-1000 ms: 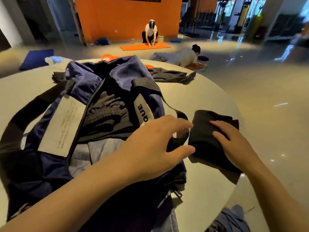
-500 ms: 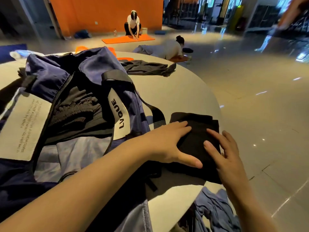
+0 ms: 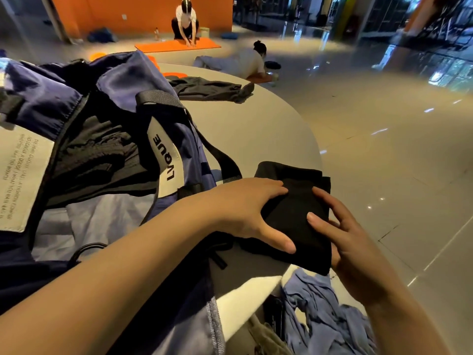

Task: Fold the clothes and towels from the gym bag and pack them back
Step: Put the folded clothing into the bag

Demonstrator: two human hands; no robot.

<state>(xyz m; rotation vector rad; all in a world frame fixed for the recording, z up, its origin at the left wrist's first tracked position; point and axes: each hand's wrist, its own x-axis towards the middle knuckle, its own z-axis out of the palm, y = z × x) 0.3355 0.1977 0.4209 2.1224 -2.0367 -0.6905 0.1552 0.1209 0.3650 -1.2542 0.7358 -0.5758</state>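
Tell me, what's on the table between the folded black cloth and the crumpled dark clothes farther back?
Nothing: from the folded black cloth to the dark clothes, the head view shows bare table.

Way past the grip, 1 person kneels (image 3: 186, 20) on a flat orange exercise mat (image 3: 176, 44), another person lies (image 3: 240, 63) on the glossy tiled floor (image 3: 384, 149) nearby.

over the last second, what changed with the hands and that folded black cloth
The left hand moved from the gym bag onto the folded black cloth and now presses it flat. The right hand, earlier resting on top, shifted to the cloth's right edge, fingers curling round it. The cloth stayed at the table edge; the bag remains open.
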